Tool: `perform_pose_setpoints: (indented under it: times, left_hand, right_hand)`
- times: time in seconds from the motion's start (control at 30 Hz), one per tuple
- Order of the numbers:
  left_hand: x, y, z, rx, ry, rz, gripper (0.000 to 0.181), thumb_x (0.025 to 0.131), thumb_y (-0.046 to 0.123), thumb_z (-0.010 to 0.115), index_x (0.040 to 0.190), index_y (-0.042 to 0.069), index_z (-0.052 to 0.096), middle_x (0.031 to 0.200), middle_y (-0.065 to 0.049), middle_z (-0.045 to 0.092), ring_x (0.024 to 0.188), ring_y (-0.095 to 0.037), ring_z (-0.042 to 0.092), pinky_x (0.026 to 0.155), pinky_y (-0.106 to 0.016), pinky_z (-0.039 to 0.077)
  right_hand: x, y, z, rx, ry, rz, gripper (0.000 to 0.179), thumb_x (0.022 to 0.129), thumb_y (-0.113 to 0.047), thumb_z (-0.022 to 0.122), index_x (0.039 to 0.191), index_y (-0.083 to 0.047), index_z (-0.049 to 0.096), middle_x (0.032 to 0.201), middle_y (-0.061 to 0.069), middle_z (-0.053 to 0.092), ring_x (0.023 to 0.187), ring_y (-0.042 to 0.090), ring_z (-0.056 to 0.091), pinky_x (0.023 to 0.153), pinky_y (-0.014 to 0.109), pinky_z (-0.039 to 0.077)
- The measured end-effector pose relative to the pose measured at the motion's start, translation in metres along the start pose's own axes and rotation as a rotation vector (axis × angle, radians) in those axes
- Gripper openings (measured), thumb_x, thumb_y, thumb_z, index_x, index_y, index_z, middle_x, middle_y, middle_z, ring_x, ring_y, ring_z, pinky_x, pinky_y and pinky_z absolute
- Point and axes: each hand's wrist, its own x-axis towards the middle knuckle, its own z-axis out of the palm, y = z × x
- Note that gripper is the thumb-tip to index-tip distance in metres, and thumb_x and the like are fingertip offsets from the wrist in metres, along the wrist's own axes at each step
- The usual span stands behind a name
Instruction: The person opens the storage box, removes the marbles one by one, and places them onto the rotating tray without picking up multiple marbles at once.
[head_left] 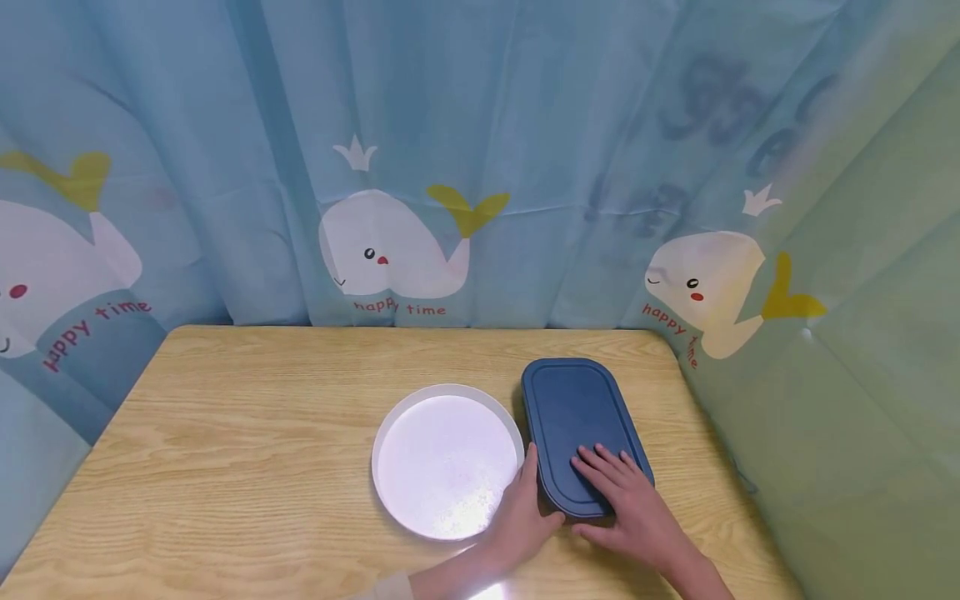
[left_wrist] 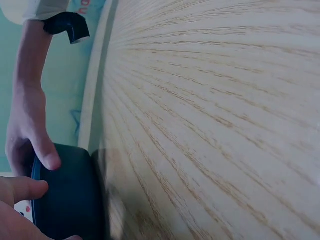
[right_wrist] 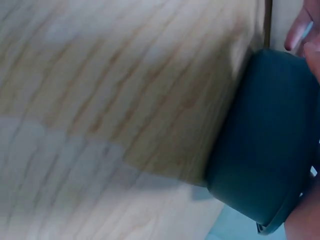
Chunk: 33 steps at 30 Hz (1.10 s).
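Observation:
A dark blue rectangular food container (head_left: 566,404) with a grooved lid lies on the right part of the table. My left hand (head_left: 517,517) holds its near left corner, fingers along the left wall and thumb at the near end. Across the lid's near right part, the fairly straight fingers of my right hand (head_left: 630,508) rest spread, with the thumb at the near edge. Both thumbs show against the container's near wall (left_wrist: 70,200) in the left wrist view. The right wrist view has the container's dark side (right_wrist: 265,135) standing on the wood.
A round white plate (head_left: 450,458) with a raised rim sits just left of the container, partly behind my left hand. The wooden table (head_left: 225,450) ends at a blue whale-print curtain (head_left: 540,167) at the back; a greenish curtain (head_left: 847,417) hangs along the right edge.

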Motion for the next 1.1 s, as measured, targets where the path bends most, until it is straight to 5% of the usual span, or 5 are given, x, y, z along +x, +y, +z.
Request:
perform_pose_setpoints:
  times: [0.5,1.1]
  left_hand:
    - [-0.0009,-0.0003,0.0013,-0.022,-0.002,-0.012,0.096,0.08,0.0,0.076,0.153,-0.011,0.016,0.154,-0.029,0.032,0.138,-0.038,0.038,0.109,-0.048,0.038]
    - [-0.0026,0.0035,-0.0008,-0.036,0.019,-0.016,0.095,0.079,0.004,0.079,0.151,-0.013,0.02,0.152,-0.03,0.034,0.136,-0.042,0.04,0.109,-0.051,0.038]
  right_hand:
    - [-0.001,0.0032,0.0066,-0.047,0.106,-0.081,0.075,0.081,-0.062,0.071,0.138,-0.016,0.061,0.142,0.002,0.057,0.13,0.033,0.051,0.12,0.027,0.007]
    - [-0.0017,0.0007,0.0034,-0.035,0.085,-0.038,0.074,0.081,-0.057,0.074,0.142,-0.019,0.057,0.145,0.001,0.055,0.133,0.031,0.049,0.12,0.026,0.007]
